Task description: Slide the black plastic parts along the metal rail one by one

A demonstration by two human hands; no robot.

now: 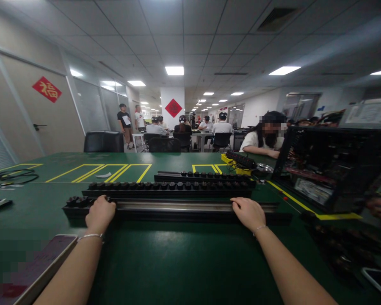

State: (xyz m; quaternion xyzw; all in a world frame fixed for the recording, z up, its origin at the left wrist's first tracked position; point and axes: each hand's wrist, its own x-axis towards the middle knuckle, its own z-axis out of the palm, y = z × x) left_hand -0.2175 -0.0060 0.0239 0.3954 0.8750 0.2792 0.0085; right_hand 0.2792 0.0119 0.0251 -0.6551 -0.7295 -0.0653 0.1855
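A long black rail (174, 206) with a pale metal inner channel lies crosswise on the green table in front of me. Several small black parts (78, 201) sit in its left end. My left hand (100, 213) is closed over the rail beside these parts; its fingertips are partly hidden, with something dark at them. Toward the right end, my right hand (250, 214) has its fingers curled over the rail's edge. Just behind lies a second black rail (165, 192) filled with a row of small dark round parts, and beyond it a third, shorter rail (206, 180).
An open computer case (330, 169) stands at the right, near a seated person (263, 135). Yellow trays (227, 159) hold dark parts and cables. A phone-like device (44, 267) lies front left, a dark heap of parts (346, 250) front right. Black cables (14, 174) lie far left.
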